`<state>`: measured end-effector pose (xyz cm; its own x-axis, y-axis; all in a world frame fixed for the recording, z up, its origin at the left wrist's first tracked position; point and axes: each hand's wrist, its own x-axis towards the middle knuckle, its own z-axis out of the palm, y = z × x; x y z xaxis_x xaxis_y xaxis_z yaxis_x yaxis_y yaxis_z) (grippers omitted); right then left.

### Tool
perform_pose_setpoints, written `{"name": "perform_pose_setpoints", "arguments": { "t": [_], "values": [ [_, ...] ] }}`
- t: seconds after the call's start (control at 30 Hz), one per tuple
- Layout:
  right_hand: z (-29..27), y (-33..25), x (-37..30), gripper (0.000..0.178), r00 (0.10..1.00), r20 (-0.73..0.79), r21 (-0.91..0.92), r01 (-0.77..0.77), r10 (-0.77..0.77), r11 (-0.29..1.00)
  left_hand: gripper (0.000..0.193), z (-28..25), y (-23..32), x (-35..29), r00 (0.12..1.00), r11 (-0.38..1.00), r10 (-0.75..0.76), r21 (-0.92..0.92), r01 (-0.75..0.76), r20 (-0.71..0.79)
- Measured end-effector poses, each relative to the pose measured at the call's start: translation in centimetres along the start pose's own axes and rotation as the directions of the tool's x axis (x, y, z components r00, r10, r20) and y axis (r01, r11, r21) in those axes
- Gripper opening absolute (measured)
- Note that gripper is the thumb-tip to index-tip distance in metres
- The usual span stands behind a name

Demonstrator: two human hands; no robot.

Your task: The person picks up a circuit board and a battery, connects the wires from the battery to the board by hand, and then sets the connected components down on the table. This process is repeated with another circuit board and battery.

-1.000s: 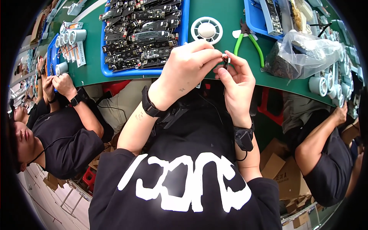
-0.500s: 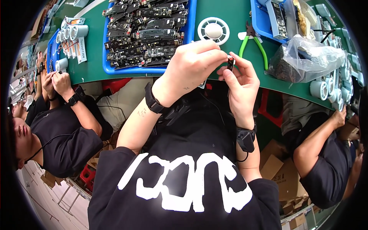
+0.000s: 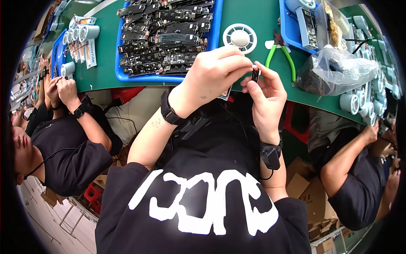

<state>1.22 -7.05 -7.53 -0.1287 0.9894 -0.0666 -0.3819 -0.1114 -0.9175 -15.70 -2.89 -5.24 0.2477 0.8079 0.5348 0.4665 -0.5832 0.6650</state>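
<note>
My right hand [image 3: 269,95] holds a narrow black circuit board [image 3: 255,75] between thumb and fingers, its red and white end pointing up. The fingertips of my left hand [image 3: 213,74] are pinched together against that end; whatever lies between them is too small to make out. Below the left hand, a pale-edged flat piece [image 3: 225,93] shows in part, mostly hidden by the fingers. Just beyond both hands, a pale blue round fan cover [image 3: 240,38] with a domed centre lies on the green table [image 3: 262,17].
A blue tray [image 3: 119,72] heaped with black circuit boards stands beyond my left hand. Green-handled cutters [image 3: 279,53] and a clear plastic bag [image 3: 338,70] lie to the right, near another blue tray [image 3: 284,29]. Pale blue fan housings [image 3: 351,103] sit at the right edge. Co-workers sit on both sides.
The view has shifted slightly, so the table's things appear a little further down and right. My hands keep nearly the same pose, with the circuit board tilted slightly differently.
</note>
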Motion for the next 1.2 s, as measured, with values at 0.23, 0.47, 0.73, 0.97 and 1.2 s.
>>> {"name": "perform_pose_setpoints", "arguments": {
  "t": [0.23, 0.47, 0.73, 0.97, 1.2],
  "values": [
    [0.5, -0.4, -0.2, 0.041, 1.0, -0.013, -0.066, -0.004, 0.003, 0.998, 0.016, -0.4, 0.0, -0.4, 0.999, 0.999, 0.029, 0.038, -0.03, 0.035],
    [0.1, -0.3, -0.3, 0.04, 1.0, 0.005, -0.049, 0.011, -0.011, 0.999, 0.017, 0.5, -0.3, -0.9, 0.997, 0.998, 0.015, -0.067, -0.021, -0.079],
    [0.9, 0.0, -0.1, 0.041, 1.0, -0.006, -0.082, 0.023, -0.023, 0.996, 0.018, 0.2, 0.0, -0.8, 0.992, 1.0, -0.012, -0.001, 0.012, -0.128],
    [0.7, 0.0, -0.1, 0.042, 0.999, -0.024, -0.099, 0.019, -0.022, 0.995, 0.016, 0.2, -0.4, -0.7, 0.995, 0.999, 0.027, 0.023, -0.025, -0.1],
    [1.0, 0.1, -0.4, 0.042, 0.998, -0.054, -0.163, 0.03, -0.039, 0.986, 0.016, 0.2, -0.2, -1.0, 0.995, 0.999, -0.021, -0.029, 0.018, -0.094]
  ]
}}
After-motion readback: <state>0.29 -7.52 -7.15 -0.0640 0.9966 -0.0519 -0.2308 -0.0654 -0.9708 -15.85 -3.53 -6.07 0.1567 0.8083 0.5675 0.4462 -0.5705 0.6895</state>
